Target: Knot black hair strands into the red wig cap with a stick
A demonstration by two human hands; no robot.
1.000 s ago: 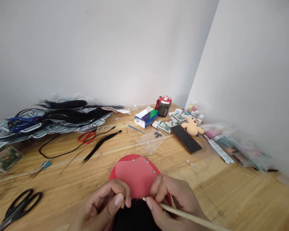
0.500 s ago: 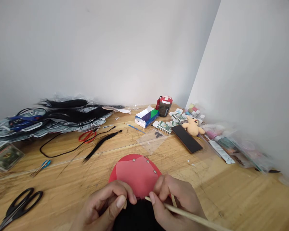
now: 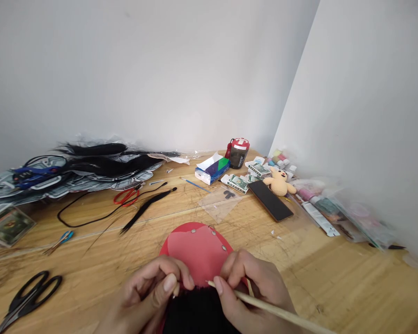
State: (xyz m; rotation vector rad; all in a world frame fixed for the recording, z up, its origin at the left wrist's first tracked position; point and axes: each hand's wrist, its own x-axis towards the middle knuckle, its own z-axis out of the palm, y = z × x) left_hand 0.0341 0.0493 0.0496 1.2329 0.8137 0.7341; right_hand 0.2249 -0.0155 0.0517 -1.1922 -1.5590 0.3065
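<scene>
A red rounded piece (image 3: pixel 191 250) with a paler pink layer and small silvery clips or studs lies low in the middle. Black hair (image 3: pixel 198 311) meets its near edge. My left hand (image 3: pixel 156 292) is closed at the left of that edge, pinching something small and pale that I cannot make out. My right hand (image 3: pixel 254 290) grips a thin pale wooden stick (image 3: pixel 275 310), its tip pointing left at the line between the pink layer and the hair.
Black scissors (image 3: pixel 31 297) lie at the lower left, with small blue scissors (image 3: pixel 61 241) beyond. Further back are a black hair strand (image 3: pixel 148 206), a tissue pack (image 3: pixel 212 169), a dark phone (image 3: pixel 270 200) and a plush toy (image 3: pixel 279 183). Bags and tubes line the right wall.
My left hand has shifted slightly left and down. The stick's tip has moved a little left and up with my right hand.
</scene>
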